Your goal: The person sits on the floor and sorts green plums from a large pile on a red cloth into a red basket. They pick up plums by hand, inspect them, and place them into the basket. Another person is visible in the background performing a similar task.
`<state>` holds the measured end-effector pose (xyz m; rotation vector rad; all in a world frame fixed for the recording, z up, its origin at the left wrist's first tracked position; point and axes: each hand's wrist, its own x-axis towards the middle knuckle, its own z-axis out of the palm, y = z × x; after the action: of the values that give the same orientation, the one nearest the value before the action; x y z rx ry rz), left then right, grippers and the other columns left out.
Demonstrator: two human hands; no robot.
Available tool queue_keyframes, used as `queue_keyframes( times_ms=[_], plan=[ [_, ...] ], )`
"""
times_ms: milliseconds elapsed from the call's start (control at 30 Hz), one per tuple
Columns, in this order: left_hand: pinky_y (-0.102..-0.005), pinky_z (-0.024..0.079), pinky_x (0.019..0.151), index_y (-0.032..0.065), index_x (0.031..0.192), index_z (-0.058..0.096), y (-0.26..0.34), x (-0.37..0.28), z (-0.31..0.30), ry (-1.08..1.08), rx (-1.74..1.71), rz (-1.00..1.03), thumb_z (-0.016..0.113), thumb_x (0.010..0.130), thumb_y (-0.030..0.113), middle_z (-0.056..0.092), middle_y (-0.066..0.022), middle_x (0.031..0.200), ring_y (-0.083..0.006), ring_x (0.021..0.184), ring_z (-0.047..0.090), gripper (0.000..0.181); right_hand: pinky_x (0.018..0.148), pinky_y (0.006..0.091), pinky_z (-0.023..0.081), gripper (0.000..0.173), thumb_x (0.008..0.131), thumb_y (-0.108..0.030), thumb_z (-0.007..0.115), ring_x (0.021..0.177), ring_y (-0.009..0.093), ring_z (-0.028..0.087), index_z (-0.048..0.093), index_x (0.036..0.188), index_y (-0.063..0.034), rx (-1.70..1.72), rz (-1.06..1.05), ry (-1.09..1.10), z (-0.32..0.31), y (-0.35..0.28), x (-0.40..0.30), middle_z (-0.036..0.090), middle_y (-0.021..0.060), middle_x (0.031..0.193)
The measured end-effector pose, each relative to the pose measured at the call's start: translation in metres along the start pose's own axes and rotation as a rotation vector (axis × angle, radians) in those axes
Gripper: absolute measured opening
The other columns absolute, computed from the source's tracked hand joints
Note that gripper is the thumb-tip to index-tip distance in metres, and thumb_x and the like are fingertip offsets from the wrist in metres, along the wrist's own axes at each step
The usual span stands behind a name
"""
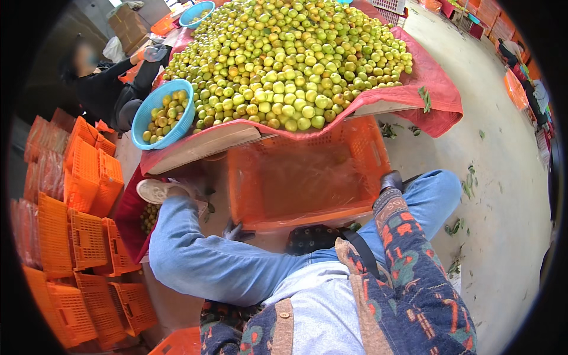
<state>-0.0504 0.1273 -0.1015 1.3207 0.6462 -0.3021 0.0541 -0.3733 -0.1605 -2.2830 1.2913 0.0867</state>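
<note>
Before me is an orange plastic crate (306,217) with a clear plastic liner (310,164) inside, its far end under the edge of a fruit-covered table. My left hand (235,231), in a grey glove, is low at the crate's near left corner, between my legs. My right hand (391,181), also gloved, is at the crate's right side near the corner. How the fingers of either hand sit on the crate is hidden. Above the crate, a big heap of round yellow-green fruit (284,66) lies on a red cloth (437,95).
A blue plastic basket (141,117) with browner fruit stands at the table's left edge. Stacked orange crates (55,235) line the left. A person in dark clothes (106,84) sits beyond the basket. Fallen leaves (468,182) dot the concrete floor (501,230) on the right.
</note>
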Motion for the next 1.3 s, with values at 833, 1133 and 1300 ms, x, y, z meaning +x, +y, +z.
queue_keyframes(
  times_ms=[833, 1133, 1300],
  plan=[
    [-0.0325, 0.047, 0.089, 0.0048, 0.109, 0.065, 0.169, -0.029, 0.089, 0.401, 1.047, 0.542, 0.062, 0.086, 0.009, 0.066, -0.0142, 0.107, -0.0243, 0.100, 0.062, 0.024, 0.096, 0.0640, 0.036, 0.089, 0.067, -0.036, 0.077, 0.136, 0.037, 0.026, 0.031, 0.144, -0.0262, -0.714, -0.788, -0.178, 0.126, -0.064, -0.022, 0.029, 0.0134, 0.148],
    [-0.0431, 0.041, 0.099, 0.0018, 0.115, 0.061, 0.021, 0.137, 0.230, -0.355, 1.595, 0.704, 0.068, 0.082, 0.024, 0.056, -0.0196, 0.123, -0.0332, 0.112, 0.055, 0.041, 0.107, 0.0583, 0.026, 0.070, 0.080, -0.037, 0.063, 0.137, 0.032, 0.022, 0.034, 0.142, -0.0186, -0.707, -0.834, -0.031, 0.229, 0.006, -0.017, 0.030, 0.0121, 0.147],
    [-0.0423, 0.042, 0.097, 0.0025, 0.114, 0.061, 0.016, 0.151, 0.198, -0.327, 1.531, 0.524, 0.066, 0.083, 0.025, 0.058, -0.0188, 0.119, -0.0327, 0.109, 0.056, 0.039, 0.105, 0.0541, 0.028, 0.063, 0.082, -0.038, 0.059, 0.132, 0.031, 0.028, 0.038, 0.138, -0.0171, -0.721, -0.762, -0.134, 0.223, -0.017, -0.002, 0.035, 0.0126, 0.142]
  ],
)
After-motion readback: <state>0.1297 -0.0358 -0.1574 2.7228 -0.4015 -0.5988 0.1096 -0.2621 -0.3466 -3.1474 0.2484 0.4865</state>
